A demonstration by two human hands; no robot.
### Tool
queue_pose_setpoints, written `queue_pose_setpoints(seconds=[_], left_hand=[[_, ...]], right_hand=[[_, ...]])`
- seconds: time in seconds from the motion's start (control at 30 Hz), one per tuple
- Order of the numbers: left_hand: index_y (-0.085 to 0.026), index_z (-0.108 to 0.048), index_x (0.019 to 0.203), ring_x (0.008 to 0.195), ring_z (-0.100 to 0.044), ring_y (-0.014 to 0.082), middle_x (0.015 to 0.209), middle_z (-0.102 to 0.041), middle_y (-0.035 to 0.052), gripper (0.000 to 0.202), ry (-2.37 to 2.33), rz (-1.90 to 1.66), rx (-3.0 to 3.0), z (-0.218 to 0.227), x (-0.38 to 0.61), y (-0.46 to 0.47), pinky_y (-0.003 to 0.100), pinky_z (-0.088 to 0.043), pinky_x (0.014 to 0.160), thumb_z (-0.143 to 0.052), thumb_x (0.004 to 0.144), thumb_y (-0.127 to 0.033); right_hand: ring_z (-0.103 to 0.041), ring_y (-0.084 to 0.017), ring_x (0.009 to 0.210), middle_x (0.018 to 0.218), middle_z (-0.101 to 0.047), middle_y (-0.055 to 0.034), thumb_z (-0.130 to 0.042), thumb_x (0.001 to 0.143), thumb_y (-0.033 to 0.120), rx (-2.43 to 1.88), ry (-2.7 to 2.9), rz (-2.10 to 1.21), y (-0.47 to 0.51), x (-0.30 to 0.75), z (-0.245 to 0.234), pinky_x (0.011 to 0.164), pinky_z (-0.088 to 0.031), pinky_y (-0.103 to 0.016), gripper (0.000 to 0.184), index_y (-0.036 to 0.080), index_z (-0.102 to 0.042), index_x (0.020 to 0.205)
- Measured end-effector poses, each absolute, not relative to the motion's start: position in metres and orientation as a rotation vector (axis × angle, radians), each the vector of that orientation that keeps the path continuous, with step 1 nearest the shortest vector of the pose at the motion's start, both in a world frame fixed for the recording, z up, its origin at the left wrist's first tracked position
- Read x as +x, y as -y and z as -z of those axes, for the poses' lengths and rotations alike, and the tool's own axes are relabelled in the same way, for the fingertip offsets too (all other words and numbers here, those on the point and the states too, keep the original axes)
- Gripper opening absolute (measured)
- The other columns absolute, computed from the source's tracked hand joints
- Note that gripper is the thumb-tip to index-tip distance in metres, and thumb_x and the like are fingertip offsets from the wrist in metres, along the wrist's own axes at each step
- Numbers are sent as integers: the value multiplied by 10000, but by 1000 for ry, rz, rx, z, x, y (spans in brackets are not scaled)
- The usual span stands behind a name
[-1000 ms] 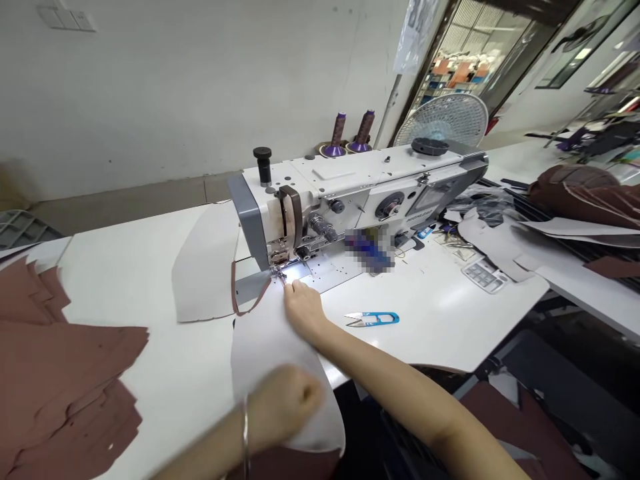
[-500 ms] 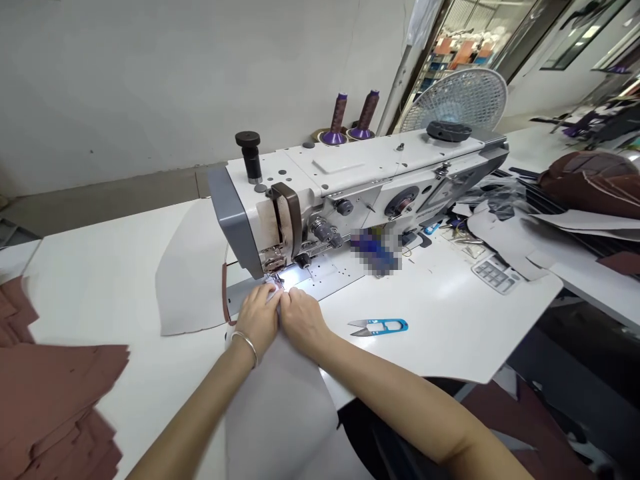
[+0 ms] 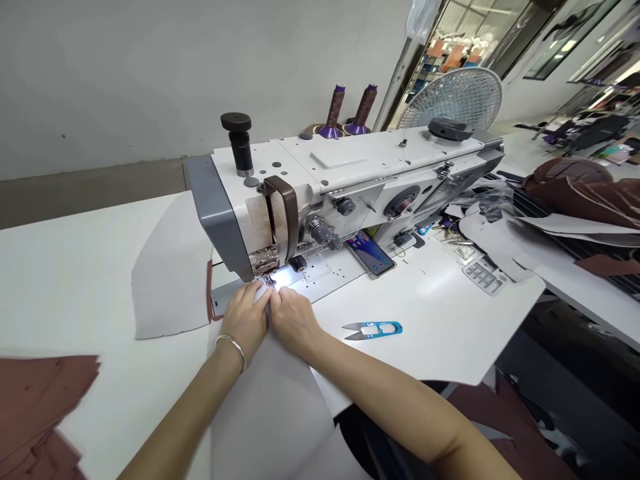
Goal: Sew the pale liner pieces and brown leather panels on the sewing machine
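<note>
A pale grey-white sheet of material [image 3: 270, 407] hangs over the table's front edge and runs up to the lit presser foot [image 3: 270, 280] of the sewing machine [image 3: 300, 167]. My left hand [image 3: 245, 317], with a bracelet at the wrist, has its fingers closed on the sheet just in front of the foot. Close beside it, my right hand [image 3: 295, 320] pinches the same sheet, the fingertips of both hands nearly touching. Behind the machine head, a pale panel [image 3: 167, 280] with a brown edge strip lies flat. Fingertips partly hide the sheet's edge at the needle.
Blue-handled thread snips [image 3: 373, 330] lie right of my hands. A phone [image 3: 373, 253] rests beneath the machine arm. Brown cut pieces [image 3: 45, 400] are stacked at the left. Two brown thread cones [image 3: 335, 110] and a fan [image 3: 455, 100] stand behind; more brown material [image 3: 590, 187] lies at right.
The view has shifted slightly, so machine and hands appear a little further left. Both hands keep their hold on the sheet at the presser foot.
</note>
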State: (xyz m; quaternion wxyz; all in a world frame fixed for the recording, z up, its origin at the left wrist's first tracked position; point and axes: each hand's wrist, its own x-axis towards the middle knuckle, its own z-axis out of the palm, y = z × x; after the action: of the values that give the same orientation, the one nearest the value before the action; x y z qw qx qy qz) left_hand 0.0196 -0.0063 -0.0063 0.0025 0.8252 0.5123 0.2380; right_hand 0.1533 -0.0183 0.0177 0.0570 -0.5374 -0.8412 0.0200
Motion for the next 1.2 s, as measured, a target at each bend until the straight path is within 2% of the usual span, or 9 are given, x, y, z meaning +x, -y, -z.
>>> queue_pose_setpoints(seconds=[0.37, 0.6, 0.9, 1.2], left_hand=[[-169, -636, 1068, 1099, -461, 265, 1155, -551, 136, 346, -1596, -752, 2662, 7, 17, 6, 448, -428, 968, -387, 834, -117], [-203, -636, 1085, 1115, -468, 264, 1162, -563, 121, 360, -1582, -774, 2608, 7, 18, 6, 474, -441, 953, -391, 833, -126], [-169, -639, 1075, 1100, -445, 263, 1150, -537, 139, 359, -1577, -764, 2661, 7, 16, 7, 441, -453, 948, -400, 816, -97], [-195, -642, 1065, 1096, -440, 261, 1161, -529, 128, 360, -1582, -742, 2646, 6, 16, 4, 439, -453, 933, -406, 813, -96]], right_hand=[[-535, -190, 754, 823, -566, -86, -335, 906, 82, -1631, 2563, -104, 17, 155, -17, 580, -413, -262, 205, 138, -528, 945], [-534, -192, 762, 827, -563, -88, -324, 915, 93, -1623, 2556, -107, 17, 155, -18, 573, -413, -259, 206, 135, -519, 965], [-522, -185, 732, 809, -563, -79, -313, 912, 90, -1613, 2548, -99, 17, 156, -17, 559, -394, -257, 217, 141, -520, 954], [-516, -188, 732, 805, -565, -82, -307, 901, 66, -1602, 2577, -113, 16, 156, -20, 566, -390, -259, 239, 136, -529, 954]])
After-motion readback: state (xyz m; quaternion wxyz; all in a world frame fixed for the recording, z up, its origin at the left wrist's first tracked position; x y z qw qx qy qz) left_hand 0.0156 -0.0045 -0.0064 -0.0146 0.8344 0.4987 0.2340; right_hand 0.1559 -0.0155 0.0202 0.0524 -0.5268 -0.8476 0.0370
